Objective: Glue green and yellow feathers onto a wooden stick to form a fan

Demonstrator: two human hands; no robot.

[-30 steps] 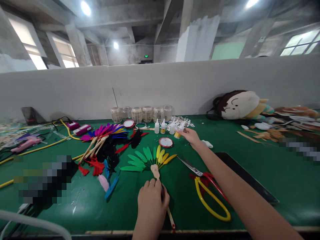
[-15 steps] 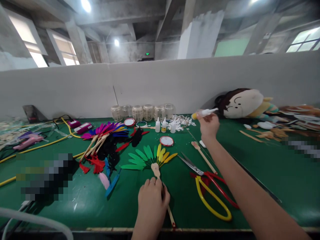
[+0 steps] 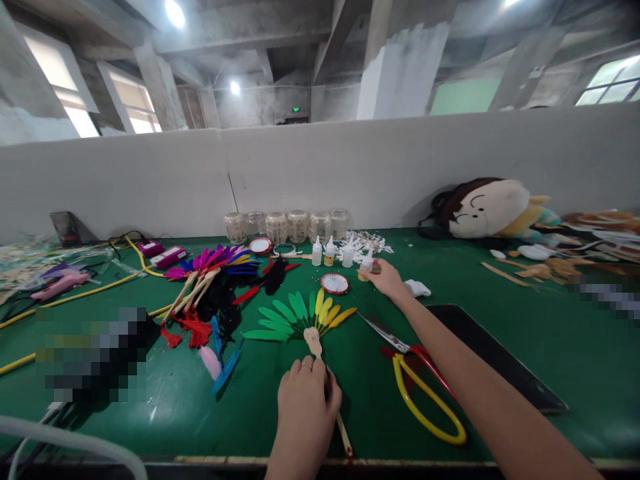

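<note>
Left hand point(image 3: 306, 408) closed around wooden stick point(image 3: 343, 427), just below feather fan point(image 3: 299, 315). Fan of green and yellow feathers lies flat on green tabletop point(image 3: 570, 380), near front edge. Feathers light, soft, easily bent; stick stiff, best place to hold. Right hand point(image 3: 387, 278) pinching small squeeze bottle point(image 3: 367, 265), beside other bottles point(image 3: 317, 252). Bottle looks light, thin-walled plastic; take by body, gently. Scissors point(image 3: 425, 400) lie right of fan, between hands.
</note>
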